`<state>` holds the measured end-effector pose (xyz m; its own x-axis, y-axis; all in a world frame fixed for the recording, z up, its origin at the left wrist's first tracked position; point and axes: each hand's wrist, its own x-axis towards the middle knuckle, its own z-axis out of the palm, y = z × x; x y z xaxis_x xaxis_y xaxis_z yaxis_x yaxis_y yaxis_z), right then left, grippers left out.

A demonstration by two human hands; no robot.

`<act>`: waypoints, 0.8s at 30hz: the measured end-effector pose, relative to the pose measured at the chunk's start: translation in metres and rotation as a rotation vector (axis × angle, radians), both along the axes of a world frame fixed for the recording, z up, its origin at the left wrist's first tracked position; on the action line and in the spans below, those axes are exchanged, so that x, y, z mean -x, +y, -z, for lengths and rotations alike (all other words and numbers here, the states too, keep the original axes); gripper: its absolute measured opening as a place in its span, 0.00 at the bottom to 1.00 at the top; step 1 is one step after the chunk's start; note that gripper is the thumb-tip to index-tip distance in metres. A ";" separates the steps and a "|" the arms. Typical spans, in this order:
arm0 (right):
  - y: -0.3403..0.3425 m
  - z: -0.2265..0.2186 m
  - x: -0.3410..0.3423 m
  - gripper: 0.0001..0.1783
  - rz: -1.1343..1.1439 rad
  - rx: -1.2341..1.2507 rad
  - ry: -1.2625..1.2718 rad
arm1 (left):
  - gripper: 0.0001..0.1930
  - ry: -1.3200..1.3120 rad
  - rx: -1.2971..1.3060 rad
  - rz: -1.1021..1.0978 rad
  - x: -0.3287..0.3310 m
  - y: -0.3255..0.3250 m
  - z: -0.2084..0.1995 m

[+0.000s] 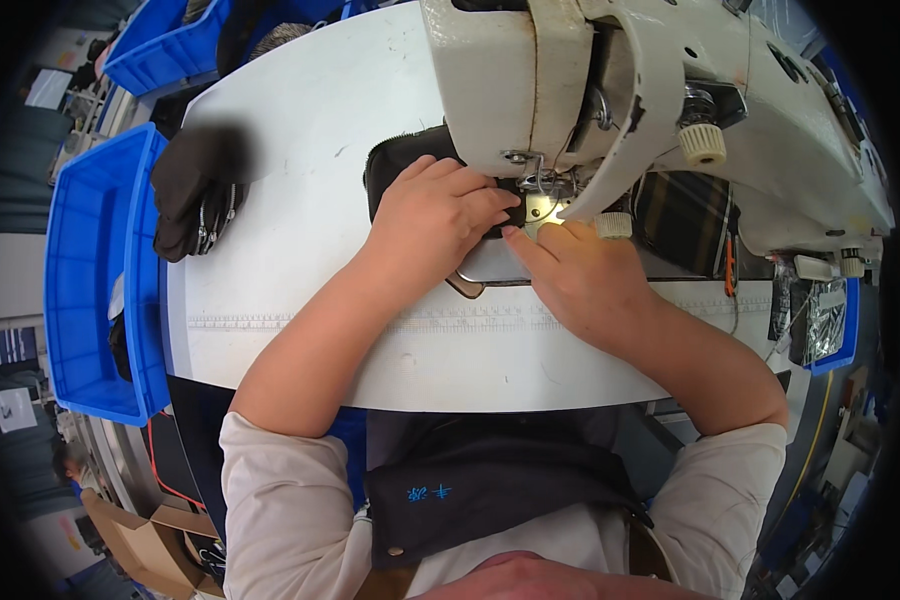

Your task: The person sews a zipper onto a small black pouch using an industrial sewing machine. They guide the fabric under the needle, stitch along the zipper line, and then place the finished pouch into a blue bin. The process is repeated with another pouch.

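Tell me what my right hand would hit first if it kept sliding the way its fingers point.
Probably the left hand: the right hand points up-left, fingertips almost against it on the black fabric piece.

The left hand (pixel 432 215) lies flat over the black cloth piece (pixel 395 160), so most of that piece is covered and its shape cannot be made out; its far end runs under the head of the sewing machine (pixel 590 80). The needle is hidden behind the machine's arm and the fingers of the right hand (pixel 580 275). The machine's top is cut off by the upper edge. A dark blur covers part of the black bundle (pixel 195 190) at the table's left. The plaid cloth (pixel 685 215) is partly hidden behind the machine. The blue bin (pixel 85 290) fades into the dark rim.
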<state>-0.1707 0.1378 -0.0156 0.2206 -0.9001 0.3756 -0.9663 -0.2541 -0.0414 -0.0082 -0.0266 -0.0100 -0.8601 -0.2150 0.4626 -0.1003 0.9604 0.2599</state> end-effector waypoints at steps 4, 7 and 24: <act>0.001 0.000 0.001 0.24 -0.003 -0.012 -0.016 | 0.08 0.016 -0.047 -0.002 0.000 -0.004 0.002; 0.000 0.002 0.001 0.24 -0.004 0.012 0.014 | 0.07 -0.012 -0.059 -0.004 0.000 -0.006 0.001; -0.003 0.005 -0.002 0.20 0.027 0.053 0.051 | 0.09 0.029 0.059 -0.017 0.003 -0.002 0.005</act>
